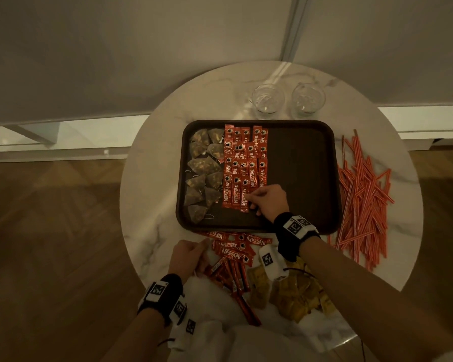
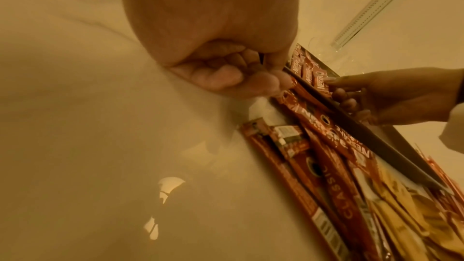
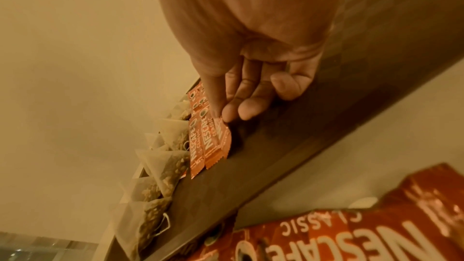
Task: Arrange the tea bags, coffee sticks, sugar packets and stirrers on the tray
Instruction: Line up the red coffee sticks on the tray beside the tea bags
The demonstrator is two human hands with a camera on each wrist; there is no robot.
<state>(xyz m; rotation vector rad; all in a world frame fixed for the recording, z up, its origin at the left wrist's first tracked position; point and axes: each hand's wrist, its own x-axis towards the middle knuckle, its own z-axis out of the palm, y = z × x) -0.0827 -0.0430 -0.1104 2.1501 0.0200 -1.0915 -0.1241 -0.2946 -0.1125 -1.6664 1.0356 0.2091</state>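
Observation:
A dark brown tray [image 1: 298,178] lies in the middle of the round marble table [image 1: 152,178]. Pyramid tea bags [image 1: 202,176] fill its left side, and rows of red coffee sticks [image 1: 243,163] lie beside them. My right hand [image 1: 251,201] is inside the tray and pinches the top of a coffee stick [image 3: 220,138] at the near end of the rows, between thumb and forefinger. My left hand [image 1: 203,244] is at the table's front, its curled fingers pinching the end of a loose coffee stick [image 2: 308,96] from the pile [image 1: 236,253].
Yellow sugar packets [image 1: 298,296] are heaped under my right forearm. Red striped stirrers [image 1: 361,205] are scattered on the table to the right of the tray. Two glasses [image 1: 268,97] [image 1: 308,97] stand behind the tray. The tray's right half is bare.

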